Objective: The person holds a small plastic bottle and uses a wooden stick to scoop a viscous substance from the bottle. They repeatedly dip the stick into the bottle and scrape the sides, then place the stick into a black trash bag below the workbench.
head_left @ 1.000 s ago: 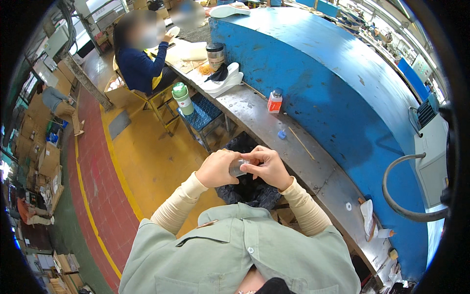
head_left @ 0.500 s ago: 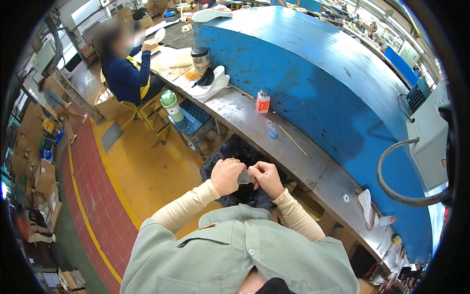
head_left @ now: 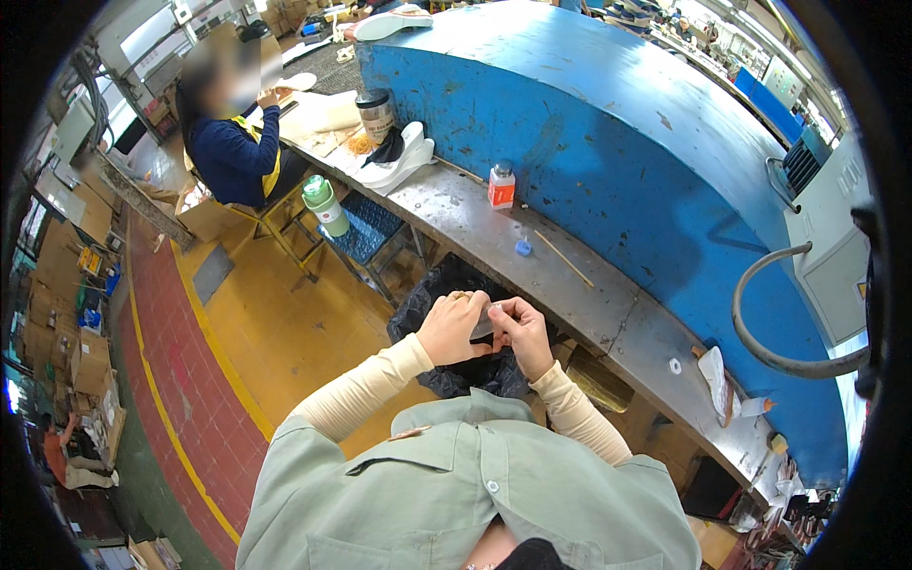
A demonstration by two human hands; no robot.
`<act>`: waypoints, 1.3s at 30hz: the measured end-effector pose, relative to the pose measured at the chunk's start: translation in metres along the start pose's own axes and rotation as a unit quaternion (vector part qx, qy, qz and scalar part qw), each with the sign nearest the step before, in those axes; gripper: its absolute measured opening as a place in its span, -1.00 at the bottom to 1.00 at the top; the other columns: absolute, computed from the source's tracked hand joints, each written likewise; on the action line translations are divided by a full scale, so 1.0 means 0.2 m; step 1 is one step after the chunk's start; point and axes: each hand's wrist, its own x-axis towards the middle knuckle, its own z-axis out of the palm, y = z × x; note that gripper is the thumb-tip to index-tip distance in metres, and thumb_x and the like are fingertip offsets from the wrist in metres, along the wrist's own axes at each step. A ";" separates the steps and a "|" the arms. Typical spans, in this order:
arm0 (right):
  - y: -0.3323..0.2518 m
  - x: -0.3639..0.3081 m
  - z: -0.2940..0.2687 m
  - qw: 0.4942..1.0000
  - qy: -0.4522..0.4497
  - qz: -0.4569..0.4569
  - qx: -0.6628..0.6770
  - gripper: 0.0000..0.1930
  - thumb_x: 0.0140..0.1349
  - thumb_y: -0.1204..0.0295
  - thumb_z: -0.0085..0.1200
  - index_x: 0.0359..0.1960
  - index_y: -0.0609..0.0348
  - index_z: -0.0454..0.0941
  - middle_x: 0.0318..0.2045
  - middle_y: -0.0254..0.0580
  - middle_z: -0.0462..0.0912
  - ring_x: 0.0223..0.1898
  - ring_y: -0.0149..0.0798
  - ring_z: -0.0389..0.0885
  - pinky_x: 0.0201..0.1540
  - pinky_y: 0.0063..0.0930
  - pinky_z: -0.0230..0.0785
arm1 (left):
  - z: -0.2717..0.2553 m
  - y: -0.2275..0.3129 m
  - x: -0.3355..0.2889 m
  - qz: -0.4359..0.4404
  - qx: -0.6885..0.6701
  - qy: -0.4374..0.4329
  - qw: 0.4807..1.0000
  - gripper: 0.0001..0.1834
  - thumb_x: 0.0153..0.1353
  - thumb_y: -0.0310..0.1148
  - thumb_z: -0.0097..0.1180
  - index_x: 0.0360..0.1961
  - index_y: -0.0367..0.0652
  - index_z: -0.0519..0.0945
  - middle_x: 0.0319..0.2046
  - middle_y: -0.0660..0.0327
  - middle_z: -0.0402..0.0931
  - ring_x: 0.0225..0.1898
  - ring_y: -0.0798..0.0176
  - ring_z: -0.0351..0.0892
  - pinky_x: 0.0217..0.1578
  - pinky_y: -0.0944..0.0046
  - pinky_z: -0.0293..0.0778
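Note:
My left hand is closed around a small translucent plastic piece, which shows between my two hands. Its exact kind is hard to make out. The right hand meets it from the other side, thumb and fingers pinched at its edge. Both hands are above a bin lined with a black bag, in front of the metal bench. On that bench stand a white bottle with an orange-red label, a small blue cap and a thin wooden stick.
A blue curved machine housing rises behind the bench. Leftward are white shoe soles, a dark-lidded jar and a green bottle on a blue stool. A seated person works beyond. A shoe lies at right.
Both hands have risen slightly. The translucent piece has turned and now shows less below the fingers. My view has shifted a little; the seated person's hand has moved away from the white sole.

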 end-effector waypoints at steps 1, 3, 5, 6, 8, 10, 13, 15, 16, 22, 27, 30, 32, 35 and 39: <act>-0.01 0.00 0.01 1.000 0.000 -0.022 -0.002 -0.79 0.19 0.34 0.15 -0.29 0.24 0.50 -0.56 -0.37 0.48 -0.64 -0.55 0.42 -0.61 -0.65 0.37 | -0.01 -0.01 0.00 0.013 -0.051 0.002 0.999 -0.41 -0.25 -0.19 0.36 -0.19 -0.24 0.41 -0.37 0.02 0.51 -0.17 -0.06 0.50 -0.20 0.08 0.41; -0.04 -0.03 0.02 0.998 -0.027 -0.052 -0.022 -0.81 0.19 0.38 0.13 -0.27 0.26 0.50 -0.56 -0.39 0.47 -0.64 -0.56 0.40 -0.61 -0.68 0.32 | -0.10 -0.06 0.03 -0.084 -0.188 -0.153 0.966 -0.27 -0.19 -0.13 0.39 -0.04 -0.32 0.37 -0.21 -0.04 0.52 -0.17 0.02 0.54 -0.17 0.18 0.44; -0.08 -0.04 0.03 0.994 -0.062 -0.076 -0.058 -0.82 0.18 0.41 0.13 -0.26 0.27 0.50 -0.56 -0.41 0.46 -0.61 -0.57 0.40 -0.58 -0.70 0.29 | -0.08 -0.15 0.01 -0.075 -0.265 -0.181 0.944 -0.28 -0.19 -0.13 0.41 -0.06 -0.34 0.40 -0.25 0.04 0.55 -0.26 0.20 0.56 -0.24 0.25 0.46; -0.09 -0.03 0.03 0.984 -0.071 -0.107 -0.124 -0.82 0.18 0.41 0.10 -0.28 0.28 0.49 -0.55 -0.41 0.46 -0.56 -0.58 0.38 -0.50 -0.69 0.27 | -0.11 -0.13 0.03 -0.082 -0.299 -0.246 0.918 -0.39 -0.21 -0.20 0.39 -0.15 -0.36 0.48 -0.37 0.13 0.57 -0.36 0.28 0.54 -0.28 0.27 0.46; -0.05 -0.01 0.03 0.975 -0.054 -0.155 -0.147 -0.83 0.19 0.40 0.07 -0.31 0.28 0.48 -0.56 -0.39 0.46 -0.53 -0.57 0.37 -0.46 -0.66 0.27 | -0.10 -0.10 0.02 -0.086 -0.303 -0.206 0.927 -0.47 -0.21 -0.25 0.37 -0.24 -0.37 0.51 -0.43 0.14 0.56 -0.41 0.31 0.51 -0.32 0.27 0.46; -0.03 0.00 0.04 0.965 -0.034 -0.182 -0.187 -0.80 0.21 0.37 0.01 -0.38 0.30 0.46 -0.58 -0.34 0.47 -0.53 -0.54 0.35 -0.45 -0.60 0.28 | -0.10 -0.07 0.00 -0.094 -0.291 -0.174 0.936 -0.52 -0.22 -0.27 0.35 -0.30 -0.38 0.53 -0.48 0.12 0.56 -0.45 0.29 0.52 -0.34 0.27 0.46; -0.04 0.01 0.06 0.961 -0.015 -0.183 -0.206 -0.80 0.22 0.38 -0.01 -0.41 0.31 0.46 -0.62 -0.30 0.45 -0.54 -0.51 0.36 -0.45 -0.57 0.28 | -0.11 -0.03 -0.01 -0.102 -0.229 -0.140 0.958 -0.55 -0.25 -0.28 0.33 -0.33 -0.37 0.53 -0.51 0.04 0.57 -0.48 0.15 0.56 -0.37 0.23 0.48; -0.03 0.02 0.07 0.951 0.014 -0.185 -0.248 -0.77 0.22 0.37 -0.02 -0.47 0.32 0.42 -0.65 -0.26 0.43 -0.57 -0.48 0.33 -0.48 -0.53 0.26 | -0.10 -0.03 -0.03 -0.101 -0.161 -0.115 0.975 -0.56 -0.27 -0.27 0.32 -0.36 -0.35 0.54 -0.50 -0.03 0.58 -0.48 0.01 0.59 -0.38 0.19 0.49; -0.02 0.03 0.07 0.948 0.022 -0.178 -0.264 -0.77 0.21 0.37 -0.03 -0.48 0.32 0.41 -0.66 -0.25 0.42 -0.58 -0.47 0.32 -0.48 -0.51 0.25 | -0.10 -0.02 -0.03 -0.107 -0.130 -0.112 0.979 -0.56 -0.28 -0.27 0.31 -0.35 -0.33 0.54 -0.48 -0.04 0.58 -0.45 -0.03 0.58 -0.37 0.16 0.49; 0.01 0.11 0.00 0.974 -0.034 0.042 -0.218 -0.67 0.27 0.26 -0.01 -0.58 0.23 0.41 -0.69 -0.32 0.43 -0.69 -0.49 0.32 -0.64 -0.58 0.18 | -0.06 0.03 -0.09 -0.126 0.032 -0.112 0.985 -0.51 -0.30 -0.23 0.29 -0.28 -0.23 0.52 -0.42 -0.01 0.56 -0.35 -0.09 0.56 -0.32 0.06 0.48; -0.14 0.06 -0.03 0.978 -0.139 0.151 -0.028 -0.62 0.33 0.13 -0.09 -0.39 0.22 0.54 -0.59 -0.38 0.48 -0.65 -0.57 0.38 -0.64 -0.72 0.29 | -0.09 -0.03 -0.11 -0.114 -0.030 -0.118 0.986 -0.47 -0.32 -0.23 0.30 -0.23 -0.24 0.54 -0.42 -0.02 0.56 -0.34 -0.09 0.56 -0.32 0.07 0.48; -0.16 0.02 0.00 0.975 -0.202 0.010 -0.090 -0.72 0.26 0.29 0.06 -0.18 0.29 0.51 -0.51 -0.40 0.45 -0.54 -0.60 0.41 -0.51 -0.69 0.41 | -0.14 -0.08 -0.09 -0.133 -0.163 -0.169 0.963 -0.48 -0.32 -0.23 0.32 -0.28 -0.32 0.55 -0.45 -0.01 0.58 -0.40 0.09 0.60 -0.37 0.21 0.51; -0.19 -0.02 0.04 0.967 -0.207 -0.052 -0.138 -0.78 0.18 0.41 0.16 -0.21 0.29 0.50 -0.52 -0.46 0.42 -0.53 -0.65 0.35 -0.49 -0.71 0.36 | -0.20 -0.07 -0.08 -0.176 -0.261 -0.218 0.924 -0.47 -0.31 -0.23 0.33 -0.31 -0.38 0.55 -0.50 0.08 0.57 -0.49 0.26 0.56 -0.43 0.30 0.48; -0.11 0.00 0.02 0.960 -0.198 -0.134 -0.146 -0.78 0.19 0.38 0.16 -0.25 0.29 0.49 -0.55 -0.48 0.41 -0.54 -0.65 0.35 -0.50 -0.74 0.28 | -0.26 -0.03 -0.06 -0.186 -0.314 -0.265 0.893 -0.47 -0.27 -0.22 0.37 -0.29 -0.38 0.53 -0.50 0.18 0.54 -0.47 0.34 0.51 -0.40 0.32 0.46; -0.11 0.00 0.09 0.950 -0.101 -0.198 -0.220 -0.80 0.18 0.37 0.07 -0.47 0.27 0.42 -0.67 -0.42 0.35 -0.60 -0.61 0.28 -0.55 -0.65 0.20 | -0.21 -0.02 -0.08 -0.158 -0.311 -0.208 0.914 -0.49 -0.28 -0.24 0.35 -0.30 -0.38 0.54 -0.52 0.15 0.54 -0.49 0.32 0.51 -0.40 0.31 0.47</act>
